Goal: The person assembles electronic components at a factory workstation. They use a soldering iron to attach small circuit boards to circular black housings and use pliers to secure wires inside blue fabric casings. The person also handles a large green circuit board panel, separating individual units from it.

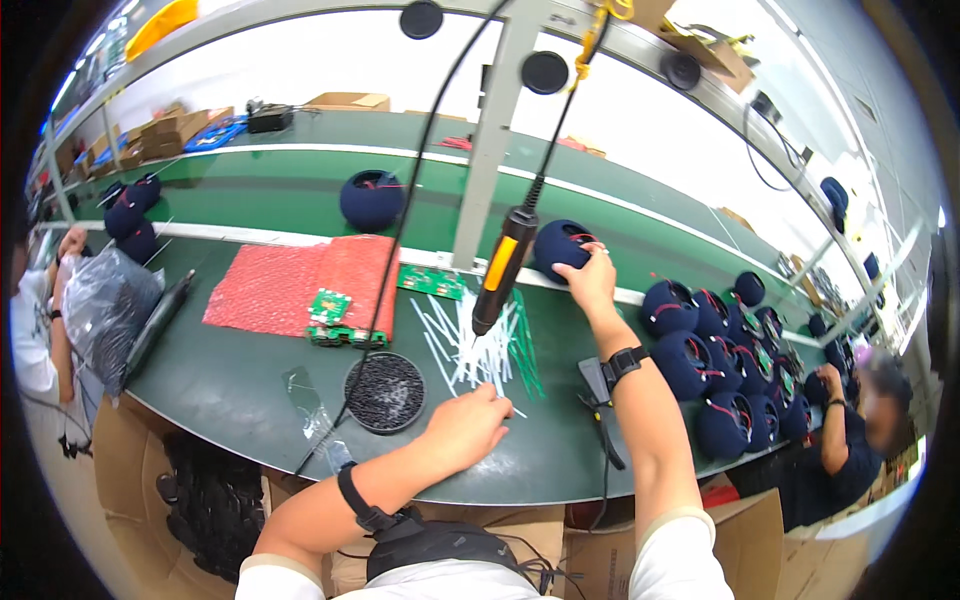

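My right hand (592, 281) reaches forward and grips a dark blue rounded shell with red wires (558, 245) at the edge of the green conveyor belt (300, 195). My left hand (470, 425) rests on the green worktable (220, 385), fingers curled over the near end of a pile of white and green cable ties (480, 340). A hanging black and orange electric screwdriver (503, 268) dangles between my two hands. A round black dish of screws (385, 392) sits left of my left hand.
Red bubble wrap (300, 285) with small green circuit boards (330, 305) lies at left. Another blue shell (371, 199) rides the belt. Several blue shells (715, 365) are stacked at right, near a seated person (850, 440). Another person (40, 310) with a grey bag (100, 305) is at left.
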A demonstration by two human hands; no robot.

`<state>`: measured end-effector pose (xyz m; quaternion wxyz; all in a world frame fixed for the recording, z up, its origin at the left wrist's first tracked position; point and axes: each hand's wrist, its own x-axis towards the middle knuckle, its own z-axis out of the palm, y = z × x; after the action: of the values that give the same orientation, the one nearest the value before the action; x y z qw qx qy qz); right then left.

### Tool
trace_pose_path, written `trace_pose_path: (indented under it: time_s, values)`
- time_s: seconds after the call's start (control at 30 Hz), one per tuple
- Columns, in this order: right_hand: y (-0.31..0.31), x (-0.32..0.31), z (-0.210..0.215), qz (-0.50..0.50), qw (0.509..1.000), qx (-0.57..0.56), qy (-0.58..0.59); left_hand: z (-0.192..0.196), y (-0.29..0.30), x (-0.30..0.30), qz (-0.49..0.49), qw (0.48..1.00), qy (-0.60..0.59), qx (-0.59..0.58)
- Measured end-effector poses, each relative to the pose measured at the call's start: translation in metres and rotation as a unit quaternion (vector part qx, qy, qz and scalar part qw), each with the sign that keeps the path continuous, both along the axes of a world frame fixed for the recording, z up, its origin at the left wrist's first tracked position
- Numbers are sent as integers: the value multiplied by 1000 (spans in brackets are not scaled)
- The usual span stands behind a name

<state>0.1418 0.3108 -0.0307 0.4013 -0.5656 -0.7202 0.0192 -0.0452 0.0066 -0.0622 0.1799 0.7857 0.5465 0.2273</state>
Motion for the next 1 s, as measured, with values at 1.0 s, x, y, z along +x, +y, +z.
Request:
trace_pose_path:
  time_s: [1.0]
  values:
    - [-289, 104, -44, -73, 982, -18, -174, 51, 248, -261, 261, 883, 318, 226]
